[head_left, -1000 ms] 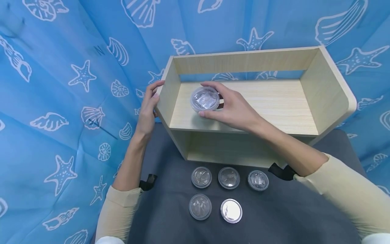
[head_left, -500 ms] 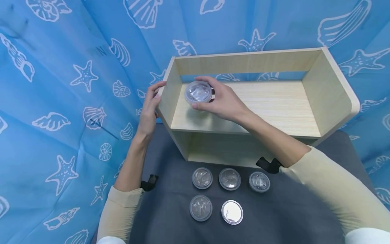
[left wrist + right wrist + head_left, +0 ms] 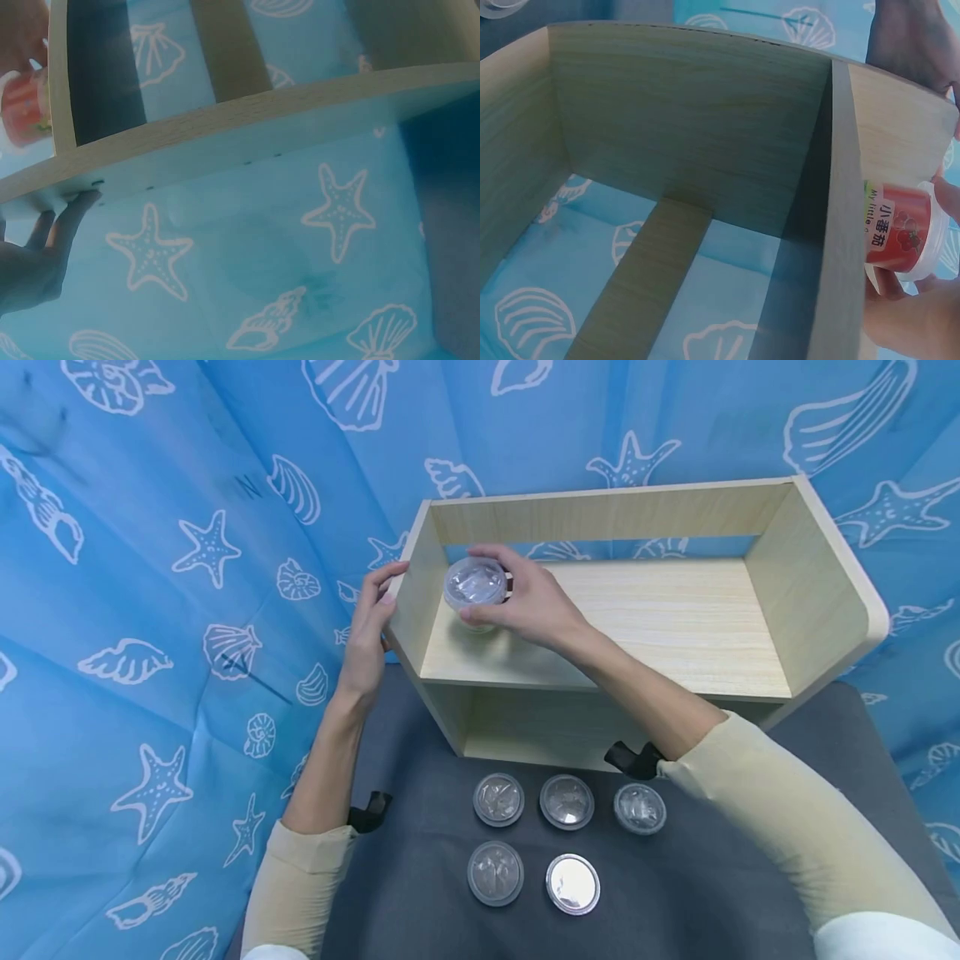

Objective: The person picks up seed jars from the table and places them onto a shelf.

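Note:
My right hand (image 3: pixel 536 606) grips a round clear-lidded plastic jar (image 3: pixel 476 581) by its sides, thumb in front and fingers behind. In the right wrist view, the jar's red label (image 3: pixel 901 229) shows tomatoes. The jar is over the left part of the upper board of a pale wooden shelf unit (image 3: pixel 675 618), close to the left side panel (image 3: pixel 416 585). My left hand (image 3: pixel 366 639) holds the front edge of that panel from outside. The left wrist view shows its fingers (image 3: pixel 71 217) against the panel's outer face.
Several round lidded jars (image 3: pixel 498 799) stand in two rows on the dark grey cloth (image 3: pixel 420 877) before the shelf; one has a bright, shiny top (image 3: pixel 573 884). Below the upper board lies a lower compartment (image 3: pixel 555 727). A blue seashell curtain (image 3: pixel 247 568) hangs behind and to the left.
My right hand has carried the jar leftward along the upper board, nearer the left side panel. The left hand keeps its hold on the shelf.

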`<state>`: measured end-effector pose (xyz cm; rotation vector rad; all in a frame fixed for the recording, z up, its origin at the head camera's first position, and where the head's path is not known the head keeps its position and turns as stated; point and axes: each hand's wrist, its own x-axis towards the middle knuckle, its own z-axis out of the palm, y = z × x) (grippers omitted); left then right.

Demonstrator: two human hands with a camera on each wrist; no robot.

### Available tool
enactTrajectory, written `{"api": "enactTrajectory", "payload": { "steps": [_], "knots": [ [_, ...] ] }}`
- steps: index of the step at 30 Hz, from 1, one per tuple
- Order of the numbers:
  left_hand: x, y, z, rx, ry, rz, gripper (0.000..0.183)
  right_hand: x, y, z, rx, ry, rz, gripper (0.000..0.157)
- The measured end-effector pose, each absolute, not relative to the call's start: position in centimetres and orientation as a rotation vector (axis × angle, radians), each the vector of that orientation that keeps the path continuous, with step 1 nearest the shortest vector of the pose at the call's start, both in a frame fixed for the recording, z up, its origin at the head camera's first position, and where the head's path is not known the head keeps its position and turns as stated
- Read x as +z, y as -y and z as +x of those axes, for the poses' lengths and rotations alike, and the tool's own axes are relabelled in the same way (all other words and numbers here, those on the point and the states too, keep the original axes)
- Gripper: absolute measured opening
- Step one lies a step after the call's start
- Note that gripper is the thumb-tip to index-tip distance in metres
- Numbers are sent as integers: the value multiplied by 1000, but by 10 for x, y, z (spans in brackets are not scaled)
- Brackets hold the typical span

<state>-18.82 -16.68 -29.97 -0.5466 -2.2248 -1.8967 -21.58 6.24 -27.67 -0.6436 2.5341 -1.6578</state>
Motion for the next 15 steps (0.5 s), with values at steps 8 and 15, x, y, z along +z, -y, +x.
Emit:
{"api": "enactTrajectory", "payload": {
  "steps": [8,15],
  "knots": [
    [-301,166,-188,-1899,2211,-558,48,-283,-55,-220,-1709,-2526,-568,76],
    [-301,167,-188,-1905,2213,-550,48,-288,-48,-223,-1711,-2555,-536,76]
  ]
}}
